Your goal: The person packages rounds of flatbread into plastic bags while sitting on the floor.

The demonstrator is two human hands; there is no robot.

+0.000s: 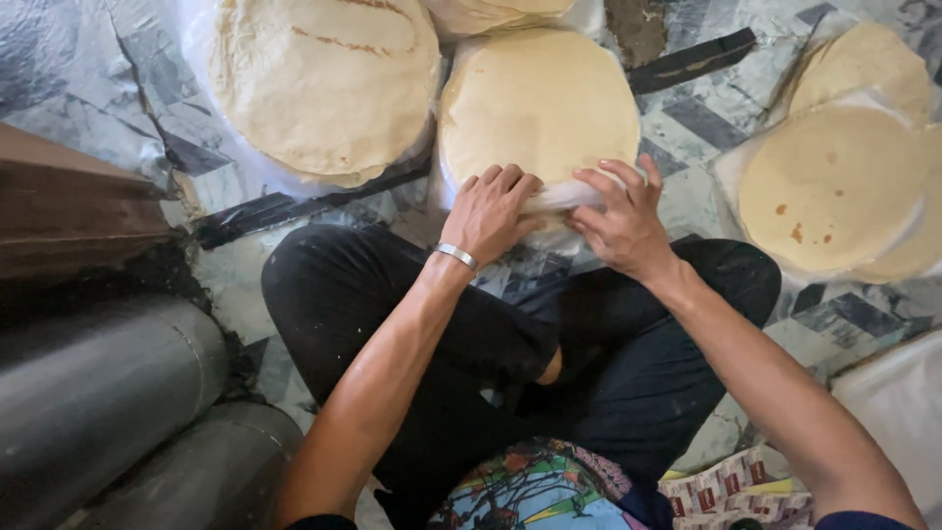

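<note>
We sit cross-legged on the floor point(716, 118), a patterned grey and pale sheet. Two grey pipes point(98, 393) lie at our left, with a brown board point(69, 206) above them.

Four flatbread stacks rest on the floor. The left stack point(324, 83) lies in clear plastic. The right stack point(834, 186) is also wrapped, with a further stack point(863, 59) partly beneath it. The centre stack point(538, 103) lies directly ahead of our knees, in a clear bag point(564, 196). A black strip point(692, 59) lies between the centre and right stacks.

Our dark trousers point(392, 304) fill the lower middle. Printed packets point(736, 491) lie beside our right knee.

The left hand point(491, 211), with a metal bangle point(456, 255) at the wrist, rests on the near edge of the centre stack. Its fingers point(505, 182) are curled together and clamped on the gathered bag. The right hand point(623, 221) sits just beside it. Its fingers point(613, 182) are spread slightly but pinch the same gathered plastic from the other side. The bunched bag lies between both sets of fingers, touching the stack's near rim.
</note>
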